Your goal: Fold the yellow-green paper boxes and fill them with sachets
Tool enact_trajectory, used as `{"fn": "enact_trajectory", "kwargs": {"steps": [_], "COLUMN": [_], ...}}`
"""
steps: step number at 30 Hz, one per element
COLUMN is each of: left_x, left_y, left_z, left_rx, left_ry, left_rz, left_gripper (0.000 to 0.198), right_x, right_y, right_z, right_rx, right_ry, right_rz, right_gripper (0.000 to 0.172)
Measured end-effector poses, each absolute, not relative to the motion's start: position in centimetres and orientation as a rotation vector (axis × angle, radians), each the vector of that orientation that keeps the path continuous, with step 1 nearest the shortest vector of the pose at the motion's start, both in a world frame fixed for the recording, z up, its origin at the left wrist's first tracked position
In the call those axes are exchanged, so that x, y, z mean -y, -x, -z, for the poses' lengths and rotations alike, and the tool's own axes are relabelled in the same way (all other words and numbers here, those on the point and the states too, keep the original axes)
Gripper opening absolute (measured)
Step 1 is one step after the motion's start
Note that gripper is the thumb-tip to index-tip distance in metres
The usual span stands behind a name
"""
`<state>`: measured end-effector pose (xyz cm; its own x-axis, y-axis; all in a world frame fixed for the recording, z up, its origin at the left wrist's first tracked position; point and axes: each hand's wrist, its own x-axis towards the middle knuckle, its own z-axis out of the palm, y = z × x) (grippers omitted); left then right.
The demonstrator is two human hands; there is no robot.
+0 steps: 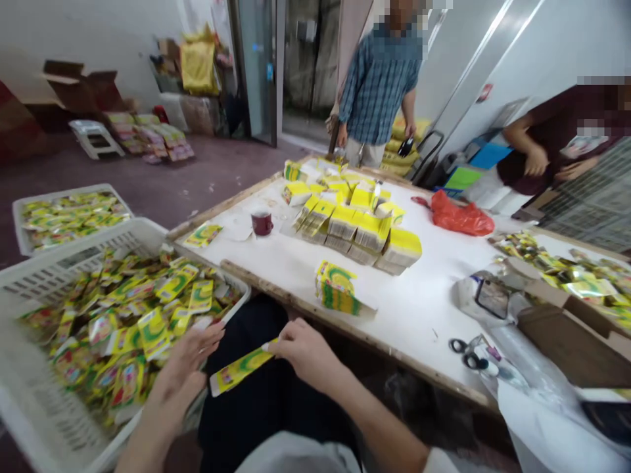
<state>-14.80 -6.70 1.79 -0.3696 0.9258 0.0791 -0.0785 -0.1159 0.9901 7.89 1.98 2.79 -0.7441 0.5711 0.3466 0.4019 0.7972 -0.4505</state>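
My right hand (305,351) pinches the upper end of a flat yellow-green sachet (240,369) over my lap, in front of the table edge. My left hand (183,369) lies with fingers stretched out at the sachet's lower end and at the rim of the white basket (44,276), which is full of loose yellow sachets. A small upright stack of the same sachets (336,288) stands on the white table (434,295) just beyond my hands.
A large pile of stacked yellow packs (359,220), a dark red cup (261,223), a red bag (461,215), scissors (468,351) and cardboard boxes (566,328) lie on the table. A second basket (64,213) sits on the floor at left. Two people stand at the far side.
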Motion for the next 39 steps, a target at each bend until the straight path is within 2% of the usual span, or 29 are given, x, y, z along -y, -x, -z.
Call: {"fn": "enact_trajectory", "kwargs": {"steps": [3,5,7,10,14,16,18,23,25,28,31,35,39], "left_x": [7.0,6.9,6.7,6.5,6.5,6.5,6.4,6.1,5.9,5.7,5.5,5.9,6.8], "left_y": [13.6,11.8,10.1,8.4,7.6,7.6,7.7,7.9,8.0,8.2,8.2,8.6,9.7], "left_z": [-2.0,-1.9,-1.8,-1.7,-1.3,-0.8,-0.4,0.0,-0.1,-0.1,0.0,-0.4,-1.4], "left_rx": [-1.494,-1.481,-1.552,-1.769,-1.779,-1.797,-1.827,-1.869,-1.893,-1.84,-1.772,-1.948,-1.929], "left_ry": [-1.299,-1.394,-1.394,-1.436,-1.545,-1.588,-1.649,-1.773,-1.742,-1.676,-1.736,-1.762,-1.841], "left_rz": [-1.053,-0.824,-0.88,-0.947,-1.027,-1.071,-1.105,-1.025,-0.928,-0.824,-0.891,-0.993,-0.957], "left_gripper": [0.089,0.091,0.08,0.077,0.081,0.08,0.075,0.053,0.057,0.069,0.066,0.068,0.056], "right_x": [-1.6,-1.1,-0.7,-0.5,-0.5,-0.5,-0.6,-1.2,-1.2,-0.6,-0.1,-0.2,-0.8], "right_y": [-8.1,-8.1,-8.2,-8.0,-7.1,-6.6,-6.3,-6.2,-6.3,-6.5,-6.6,-7.1,-8.1], "right_z": [-3.2,-3.0,-2.6,-1.4,-0.2,-0.1,-0.1,-0.1,-0.2,-0.4,-0.3,0.2,0.4], "right_rx": [2.606,2.516,2.27,1.848,1.63,1.526,1.448,1.491,1.601,1.814,1.996,1.934,2.1], "right_ry": [0.473,0.438,0.637,0.935,0.848,0.839,0.874,0.855,0.869,0.831,0.744,0.804,0.698], "right_rz": [-0.333,-0.353,-0.451,-0.843,-1.627,-1.832,-1.896,-1.837,-1.731,-1.561,-1.372,-1.151,-1.083], "right_gripper": [0.024,0.024,0.029,0.06,0.054,0.054,0.055,0.048,0.046,0.053,0.049,0.048,0.042]}}
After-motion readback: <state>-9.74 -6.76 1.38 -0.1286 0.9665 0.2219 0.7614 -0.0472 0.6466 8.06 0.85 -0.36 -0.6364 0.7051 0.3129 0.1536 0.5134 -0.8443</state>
